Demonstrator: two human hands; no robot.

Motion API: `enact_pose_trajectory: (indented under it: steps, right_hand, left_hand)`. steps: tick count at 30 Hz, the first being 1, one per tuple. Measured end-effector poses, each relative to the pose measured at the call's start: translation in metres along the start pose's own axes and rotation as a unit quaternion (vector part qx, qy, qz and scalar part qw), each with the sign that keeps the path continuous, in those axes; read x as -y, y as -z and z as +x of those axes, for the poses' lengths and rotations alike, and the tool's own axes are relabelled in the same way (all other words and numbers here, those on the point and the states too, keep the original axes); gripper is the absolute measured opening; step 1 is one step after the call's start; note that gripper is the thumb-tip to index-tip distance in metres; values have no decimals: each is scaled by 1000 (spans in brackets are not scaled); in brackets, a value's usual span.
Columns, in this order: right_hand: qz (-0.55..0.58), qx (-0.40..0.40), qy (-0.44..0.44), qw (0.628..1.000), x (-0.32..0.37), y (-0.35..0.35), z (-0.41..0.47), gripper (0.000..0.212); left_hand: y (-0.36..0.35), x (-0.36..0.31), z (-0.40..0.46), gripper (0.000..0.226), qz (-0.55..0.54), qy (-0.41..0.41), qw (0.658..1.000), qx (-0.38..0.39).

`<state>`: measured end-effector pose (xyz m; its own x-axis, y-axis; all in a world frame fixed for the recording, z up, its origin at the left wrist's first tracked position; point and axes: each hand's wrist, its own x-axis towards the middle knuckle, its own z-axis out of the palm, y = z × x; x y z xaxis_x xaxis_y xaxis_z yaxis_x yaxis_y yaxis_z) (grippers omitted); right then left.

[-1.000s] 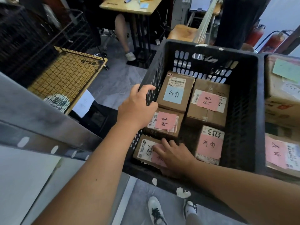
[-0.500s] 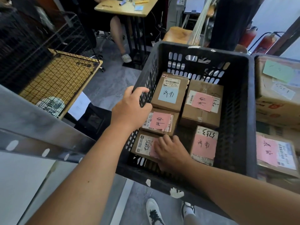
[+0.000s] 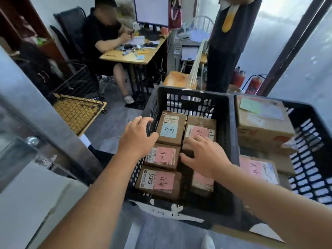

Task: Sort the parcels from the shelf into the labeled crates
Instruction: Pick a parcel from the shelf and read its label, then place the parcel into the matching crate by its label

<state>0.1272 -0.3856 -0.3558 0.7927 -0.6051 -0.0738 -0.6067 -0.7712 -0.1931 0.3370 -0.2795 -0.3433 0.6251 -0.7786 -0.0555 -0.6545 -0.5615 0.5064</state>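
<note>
The left hand sits at the left wall of the black crate, fingers loosely curled over its rim; whether they actually grip the rim I cannot tell, and they hold no parcel. The right hand hovers inside the crate with fingers spread and relaxed, holding nothing, above the gap between 2 rows of parcels.

5 brown parcels lie flat in this crate. In the left row, the blue-label parcel is at the far end, just beside the left hand's fingertips; the middle pink-label parcel lies between the 2 hands; the near pink-label parcel sits closest to me, below the left wrist. In the right row, the far pink-label parcel is partly under the right hand's fingers, and the near right parcel is partly hidden beneath the right wrist.

Touching on the right stands a second black crate holding a large box with a green note and a flat parcel with a pink label.

Beyond, a seated person works at a wooden counter, and 2 red fire extinguishers stand by the wall.
</note>
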Motion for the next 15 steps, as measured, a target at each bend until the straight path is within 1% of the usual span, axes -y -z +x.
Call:
enact_pose_trajectory:
  steps: [3, 7, 11, 15]
  right_hand:
    - [40, -57, -2, 998, -3, 38, -1, 66]
    - [63, -92, 37, 993, 0, 88, 7, 75]
    - [49, -108, 129, 985, 12, 128, 5, 80]
    - [39, -133, 244, 960, 33, 151, -19, 81]
  left_hand:
    - [16, -21, -14, 55, -6, -18, 999, -27]
    - [48, -49, -43, 53, 12, -18, 996, -87]
    - [77, -71, -87, 51, 35, 4, 989, -142]
    - [85, -94, -156, 55, 76, 45, 976, -199]
